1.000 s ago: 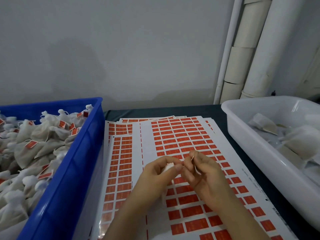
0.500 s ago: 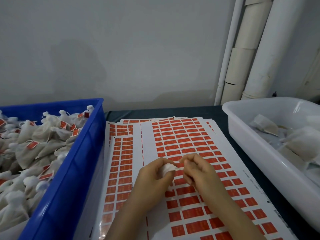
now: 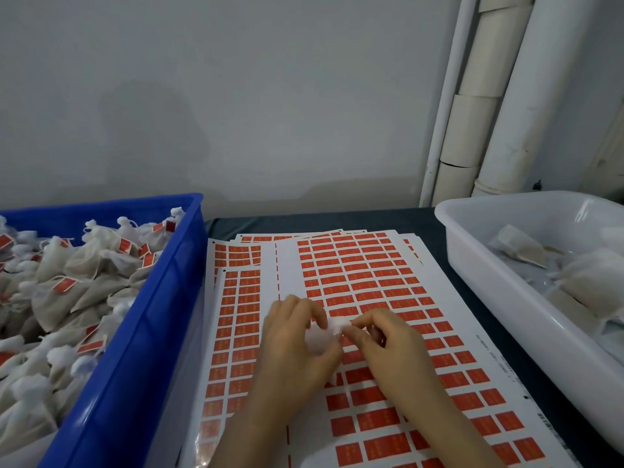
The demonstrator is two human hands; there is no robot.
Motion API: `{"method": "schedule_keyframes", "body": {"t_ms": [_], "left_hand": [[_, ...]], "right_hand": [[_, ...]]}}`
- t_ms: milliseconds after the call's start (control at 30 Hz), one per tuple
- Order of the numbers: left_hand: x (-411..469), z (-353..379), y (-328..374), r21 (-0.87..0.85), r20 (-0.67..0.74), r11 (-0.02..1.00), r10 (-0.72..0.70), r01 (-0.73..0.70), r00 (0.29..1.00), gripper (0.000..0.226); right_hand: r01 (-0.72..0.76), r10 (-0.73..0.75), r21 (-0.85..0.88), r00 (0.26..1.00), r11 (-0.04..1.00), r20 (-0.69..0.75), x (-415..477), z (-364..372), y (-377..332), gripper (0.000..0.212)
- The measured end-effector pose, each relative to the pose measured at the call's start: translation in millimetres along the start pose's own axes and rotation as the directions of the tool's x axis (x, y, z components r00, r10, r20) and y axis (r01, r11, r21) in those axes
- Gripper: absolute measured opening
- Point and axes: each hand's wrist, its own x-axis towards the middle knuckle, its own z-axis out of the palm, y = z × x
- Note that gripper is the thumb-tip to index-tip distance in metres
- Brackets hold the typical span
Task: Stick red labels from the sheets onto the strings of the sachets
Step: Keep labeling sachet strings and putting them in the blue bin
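left hand (image 3: 297,339): I see it curled round the white sachet (image 3: 334,325), just above the label sheets (image 3: 354,275), same spot as before.
right hand (image 3: 385,346): fingertips now pinch the sachet's bunched top; a second ago it held the string raised.
string: can't make it out now.
blue crate (image 3: 152,315): tagged sachets piled, unchanged.
white tub (image 3: 489,282): right side, unchanged.
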Motion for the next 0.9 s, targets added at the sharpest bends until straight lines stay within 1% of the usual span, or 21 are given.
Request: {"method": "schedule_keyframes", "body": {"t_ms": [33, 100, 133, 167, 233, 300, 367, 467, 500, 533, 567, 633, 667, 733, 767, 833, 900], "left_hand": [[-1.6, -1.4, 3.5, -0.089, 0.054, 0.995, -0.032, 0.037, 0.998, 0.014], [-4.9, -1.9, 12.8, -0.254, 0.219, 0.941, -0.168, 0.222, 0.961, 0.038], [-5.6, -1.3, 17.8, -0.29, 0.274, 0.906, -0.229, 0.307, 0.934, 0.045], [-5.2, -0.1, 21.0, -0.315, 0.292, 0.878, -0.272, 0.36, 0.917, 0.047], [-2.4, -1.2, 24.2, -0.362, 0.274, 0.831, -0.338, 0.422, 0.9, 0.047], [1.0, -6.6, 19.0, -0.448, 0.258, 0.756, -0.401, 0.477, 0.879, 0.046], [4.0, -12.0, 13.6, -0.523, 0.299, 0.659, -0.452, 0.54, 0.841, 0.044], [7.0, -12.8, 11.3, -0.553, 0.354, 0.575, -0.494, 0.603, 0.794, 0.031], [8.1, -11.5, 11.0, -0.577, 0.384, 0.545, -0.476, 0.608, 0.791, 0.029], [8.2, -10.9, 11.6, -0.59, 0.402, 0.539, -0.45, 0.602, 0.797, 0.032], [7.6, -10.5, 10.8, -0.573, 0.397, 0.573, -0.432, 0.586, 0.81, 0.037], [6.0, -11.1, 8.6, -0.492, 0.321, 0.686, -0.43, 0.537, 0.844, 0.042], [5.5, -10.6, 7.1, -0.446, 0.267, 0.734, -0.437, 0.512, 0.859, 0.036], [5.4, -7.4, 4.5, -0.343, 0.173, 0.811, -0.442, 0.474, 0.88, 0.015], [5.2, -5.6, 3.2, -0.288, 0.144, 0.846, -0.426, 0.449, 0.893, 0.01], [4.0, -3.1, 1.3, -0.193, 0.124, 0.903, -0.364, 0.383, 0.923, 0.015], [2.9, -3.3, -1.3, -0.128, 0.139, 0.94, -0.298, 0.315, 0.945, 0.019]], "right_hand": [[0.024, -0.024, 0.008, 0.999, 1.0, -0.033, -0.1, -0.2, -0.4, 0.018], [0.084, -0.086, -0.024, 0.993, 0.996, -0.078, -1.2, 1.5, -0.1, 0.018], [0.111, -0.117, -0.064, 0.989, 0.992, -0.092, -2.1, 3.2, 0.8, 0.016], [0.135, -0.146, -0.104, 0.984, 0.985, -0.1, -2.7, 5.1, 1.4, 0.013], [0.173, -0.19, -0.155, 0.977, 0.973, -0.1, -3.0, 8.4, 2.5, 0.009], [0.221, -0.237, -0.168, 0.968, 0.961, -0.081, -4.3, 10.4, 1.7, 0.021], [0.27, -0.283, -0.164, 0.957, 0.949, -0.061, -5.8, 12.0, 0.2, 0.028], [0.326, -0.337, -0.169, 0.941, 0.93, -0.039, -7.9, 14.8, -0.6, 0.019], [0.329, -0.338, -0.163, 0.941, 0.93, -0.029, -7.6, 15.3, 0.1, 0.015], [0.324, -0.33, -0.153, 0.944, 0.934, -0.014, -7.2, 15.2, 1.3, 0.012], [0.319, -0.322, -0.142, 0.947, 0.937, -0.001, -6.6, 15.2, 2.8, 0.01], [0.316, -0.317, -0.128, 0.948, 0.94, 0.012, -5.0, 14.6, 5.7, 0.009], [0.32, -0.32, -0.126, 0.947, 0.939, 0.016, -4.3, 13.6, 6.2, 0.009], [0.338, -0.34, -0.138, 0.94, 0.931, 0.015, -3.8, 12.6, 5.9, 0.006], [0.358, -0.362, -0.162, 0.932, 0.92, 0.006, -4.1, 12.3, 6.4, 0.003], [0.401, -0.413, -0.228, 0.911, 0.887, -0.002, -5.6, 12.0, 7.6, 0.003], [0.429, -0.442, -0.281, 0.897, 0.858, 0.018, -7.0, 10.3, 7.9, 0.005]]}}
